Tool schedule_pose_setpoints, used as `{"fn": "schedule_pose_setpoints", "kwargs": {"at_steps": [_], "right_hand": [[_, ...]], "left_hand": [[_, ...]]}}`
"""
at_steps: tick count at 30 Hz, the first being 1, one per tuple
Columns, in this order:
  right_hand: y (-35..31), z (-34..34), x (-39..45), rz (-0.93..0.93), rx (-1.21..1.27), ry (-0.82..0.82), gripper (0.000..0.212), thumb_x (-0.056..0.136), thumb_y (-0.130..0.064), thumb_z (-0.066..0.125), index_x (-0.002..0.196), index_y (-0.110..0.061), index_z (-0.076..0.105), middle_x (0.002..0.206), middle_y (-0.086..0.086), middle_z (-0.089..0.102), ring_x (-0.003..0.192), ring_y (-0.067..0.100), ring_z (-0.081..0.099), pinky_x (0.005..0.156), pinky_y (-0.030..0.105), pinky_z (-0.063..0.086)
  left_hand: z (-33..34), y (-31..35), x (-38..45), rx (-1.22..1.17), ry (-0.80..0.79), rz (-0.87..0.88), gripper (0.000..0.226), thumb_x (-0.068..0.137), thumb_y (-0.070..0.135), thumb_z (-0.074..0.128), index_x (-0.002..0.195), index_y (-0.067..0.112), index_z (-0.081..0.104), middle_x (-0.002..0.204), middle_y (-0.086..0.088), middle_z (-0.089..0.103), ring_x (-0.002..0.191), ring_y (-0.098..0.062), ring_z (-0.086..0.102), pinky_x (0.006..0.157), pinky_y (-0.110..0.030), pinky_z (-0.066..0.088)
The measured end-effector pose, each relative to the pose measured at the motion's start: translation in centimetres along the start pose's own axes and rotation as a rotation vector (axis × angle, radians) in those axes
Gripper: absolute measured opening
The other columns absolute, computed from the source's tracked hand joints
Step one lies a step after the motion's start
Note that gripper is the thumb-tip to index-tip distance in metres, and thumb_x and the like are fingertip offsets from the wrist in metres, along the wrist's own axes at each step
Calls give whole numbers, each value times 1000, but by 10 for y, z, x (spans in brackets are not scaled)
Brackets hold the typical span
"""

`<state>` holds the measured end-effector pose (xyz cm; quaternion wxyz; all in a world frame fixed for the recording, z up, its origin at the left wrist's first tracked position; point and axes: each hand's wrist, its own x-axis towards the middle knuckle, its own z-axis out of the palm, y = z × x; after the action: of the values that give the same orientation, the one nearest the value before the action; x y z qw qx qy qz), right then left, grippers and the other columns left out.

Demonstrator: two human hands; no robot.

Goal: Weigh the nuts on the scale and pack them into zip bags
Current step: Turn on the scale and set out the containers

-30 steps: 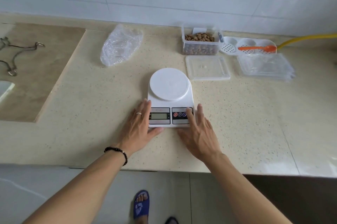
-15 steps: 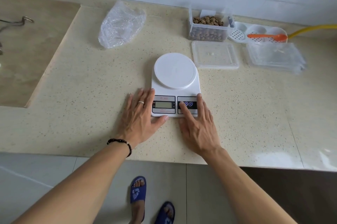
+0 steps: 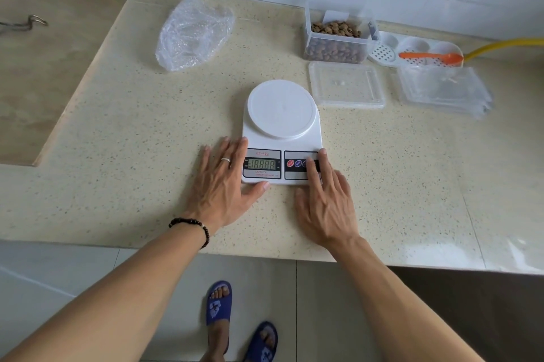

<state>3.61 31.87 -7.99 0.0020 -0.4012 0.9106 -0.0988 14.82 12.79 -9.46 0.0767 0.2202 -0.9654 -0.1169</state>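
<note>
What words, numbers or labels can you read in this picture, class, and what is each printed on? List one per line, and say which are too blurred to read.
"SF-400": red print on the scale, above its display.
"18888": digits lit on the display, with a small mark before them.
Red print below the display: first word looks like "CAPACITY"; the rest is too small to read.
Round buttons on the scale: markings too small to read.

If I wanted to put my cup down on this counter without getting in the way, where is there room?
Bare counter lies between the crumpled plastic bag and the scale, and right of the scale, in front of the stacked zip bags. The back right is crowded: nut container, its lid, a white tray with an orange spoon. Both hands flank the scale's front.
</note>
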Motion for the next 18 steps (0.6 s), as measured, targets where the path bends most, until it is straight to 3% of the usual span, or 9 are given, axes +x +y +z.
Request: {"fn": "schedule_pose_setpoints", "kwargs": {"at_steps": [8,18], "right_hand": [[-4,-3,-5,59,-56,21,57,93,-37,38,144,-12,42,152,22,34,126,36,47,102,49,38],[-6,-6,-4,53,-71,24,55,92,-38,38,143,-16,45,150,23,36,121,37,50,99,49,42]], "left_hand": [[1,1,0,4,13,5,95,84,74,30,153,12,9,154,-15,33,147,-29,19,120,-52,8],[-2,2,-1,28,11,-4,94,85,72,29,153,11,10,154,-16,32,146,-30,21,119,-54,10]]}}
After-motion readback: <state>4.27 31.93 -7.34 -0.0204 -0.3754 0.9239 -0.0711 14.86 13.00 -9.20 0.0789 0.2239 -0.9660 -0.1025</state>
